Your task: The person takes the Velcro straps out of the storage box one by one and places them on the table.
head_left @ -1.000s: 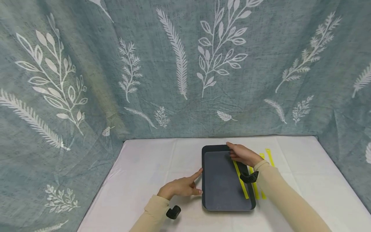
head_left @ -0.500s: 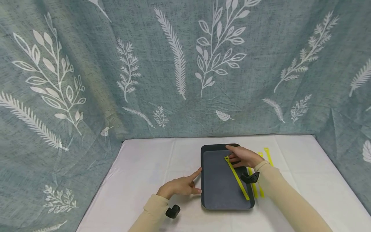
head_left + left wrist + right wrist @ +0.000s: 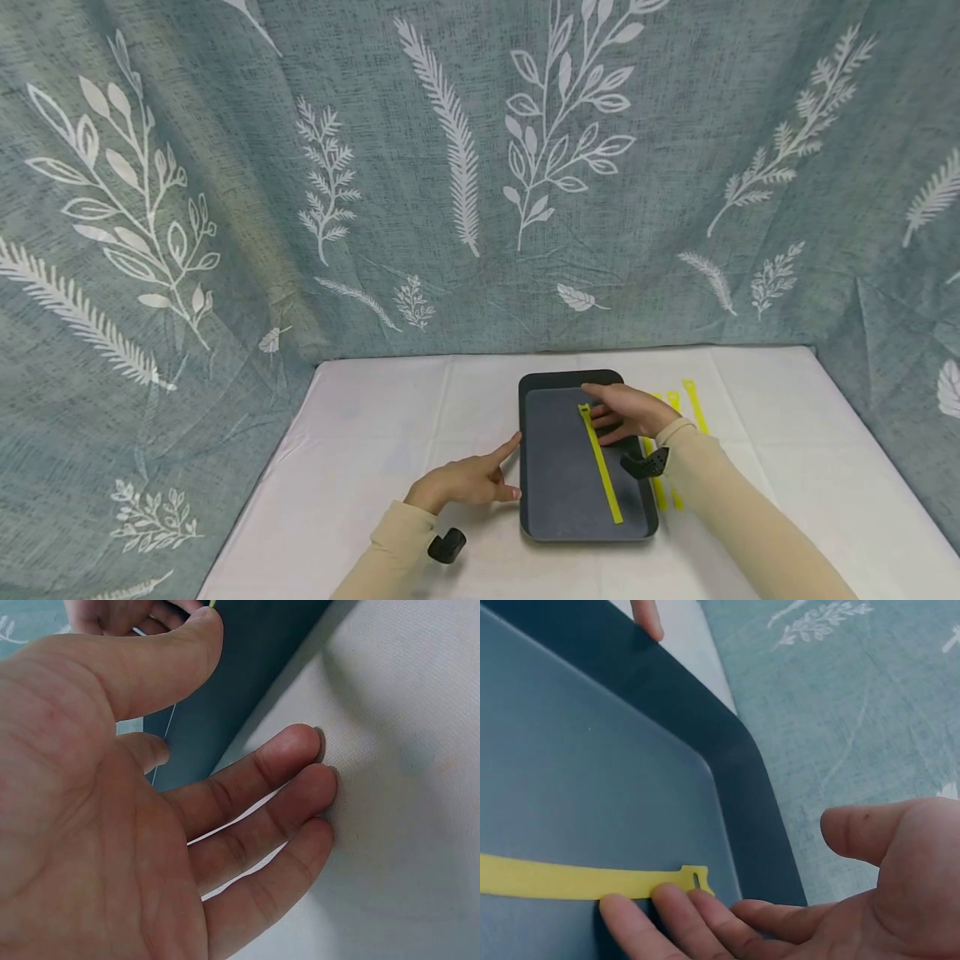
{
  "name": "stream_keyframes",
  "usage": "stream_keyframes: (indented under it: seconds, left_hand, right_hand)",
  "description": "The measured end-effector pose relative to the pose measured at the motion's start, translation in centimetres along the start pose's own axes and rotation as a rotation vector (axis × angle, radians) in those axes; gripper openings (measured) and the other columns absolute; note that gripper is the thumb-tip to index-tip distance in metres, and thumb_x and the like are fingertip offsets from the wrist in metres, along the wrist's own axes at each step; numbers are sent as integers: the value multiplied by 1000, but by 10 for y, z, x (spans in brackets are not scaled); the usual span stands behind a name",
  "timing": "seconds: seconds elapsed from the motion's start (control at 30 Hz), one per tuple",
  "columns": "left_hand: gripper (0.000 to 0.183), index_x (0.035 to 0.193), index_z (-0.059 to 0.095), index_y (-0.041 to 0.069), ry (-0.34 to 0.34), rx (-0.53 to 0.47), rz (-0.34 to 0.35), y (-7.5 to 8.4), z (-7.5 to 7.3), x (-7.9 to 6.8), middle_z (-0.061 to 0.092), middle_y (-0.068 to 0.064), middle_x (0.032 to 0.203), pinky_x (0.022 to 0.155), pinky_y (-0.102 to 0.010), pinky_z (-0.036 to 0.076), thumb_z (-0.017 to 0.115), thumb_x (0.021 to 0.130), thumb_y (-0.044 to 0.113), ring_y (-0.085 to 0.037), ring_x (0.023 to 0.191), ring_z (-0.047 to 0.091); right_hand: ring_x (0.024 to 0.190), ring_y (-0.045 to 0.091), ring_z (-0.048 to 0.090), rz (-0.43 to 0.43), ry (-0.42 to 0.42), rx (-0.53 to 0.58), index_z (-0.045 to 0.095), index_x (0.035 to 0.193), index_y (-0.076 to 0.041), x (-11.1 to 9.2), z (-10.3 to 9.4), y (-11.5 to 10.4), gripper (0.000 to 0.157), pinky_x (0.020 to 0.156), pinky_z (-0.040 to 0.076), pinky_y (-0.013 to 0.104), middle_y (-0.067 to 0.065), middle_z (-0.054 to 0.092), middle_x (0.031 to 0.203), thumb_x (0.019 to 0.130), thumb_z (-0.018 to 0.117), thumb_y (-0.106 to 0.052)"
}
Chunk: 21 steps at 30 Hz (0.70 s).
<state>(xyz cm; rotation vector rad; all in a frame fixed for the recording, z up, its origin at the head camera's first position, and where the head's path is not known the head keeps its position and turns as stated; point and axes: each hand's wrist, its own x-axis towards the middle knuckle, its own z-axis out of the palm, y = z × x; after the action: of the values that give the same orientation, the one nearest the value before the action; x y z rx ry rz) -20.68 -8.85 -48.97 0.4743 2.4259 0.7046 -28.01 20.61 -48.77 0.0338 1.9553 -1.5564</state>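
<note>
A dark grey rectangular tray (image 3: 558, 467) stands on the white-covered table. Inside it lies a yellow hook-and-loop cable strap (image 3: 604, 475), lengthwise and slightly slanted, with its slotted head at the far end. My right hand (image 3: 633, 412) reaches into the tray. In the right wrist view its fingertips (image 3: 671, 896) touch the strap's edge near the head, while the thumb (image 3: 855, 829) is held well apart. My left hand (image 3: 461, 483) is at the tray's left side, index finger and thumb at the wall. In the left wrist view its other fingers (image 3: 259, 840) are loosely bent and hold nothing.
Several more yellow straps lie to the right of the tray, one of them a strap (image 3: 695, 406) near the back; my right wrist and sleeve partly cover others. A patterned teal curtain (image 3: 480, 208) hangs behind and beside the table (image 3: 375, 442).
The strap in the tray has moved left, its near end most, and lies straighter along the tray. My right hand has shifted slightly toward me, uncovering the strap's head. The left hand stays at the tray.
</note>
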Motion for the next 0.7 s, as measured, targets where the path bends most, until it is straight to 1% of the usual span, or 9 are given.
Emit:
stream_keyframes:
  seconds: [0.13,0.37,0.6,0.63,0.7]
  left_hand:
    - [89,164,15,31,-3,0,-2,-1,0,0,68,3,92,78,-37,47,71,95,37,-13,78,59]
    - [89,164,16,33,2,2,-17,-1,0,1,67,3,91,78,-37,46,71,94,37,-14,78,58]
    - [89,164,17,33,0,-20,-28,-2,1,1,67,1,91,77,-37,46,72,94,36,-16,78,58]
    - [89,164,16,34,-2,-23,-28,-2,1,2,67,1,91,77,-37,46,72,94,36,-16,78,58]
    - [89,164,16,34,-6,-27,-30,-1,1,2,67,1,91,78,-38,46,72,94,37,-16,79,59]
  right_hand:
    - [135,47,47,-14,-8,43,17,158,7,3,4,3,74,95,55,48,36,34,153,108,42,-42]
    - [122,38,56,-48,-36,105,21,154,12,10,13,6,71,94,55,48,36,36,150,109,40,-40]
    - [130,43,52,-70,-64,150,20,155,13,12,24,8,69,97,54,50,37,35,151,110,38,-38]
    - [129,43,52,-68,-66,153,20,155,12,12,25,8,69,98,54,50,36,36,150,110,38,-37]
    - [124,39,56,-57,-55,155,23,154,12,11,27,8,67,96,55,48,34,42,144,110,39,-36]
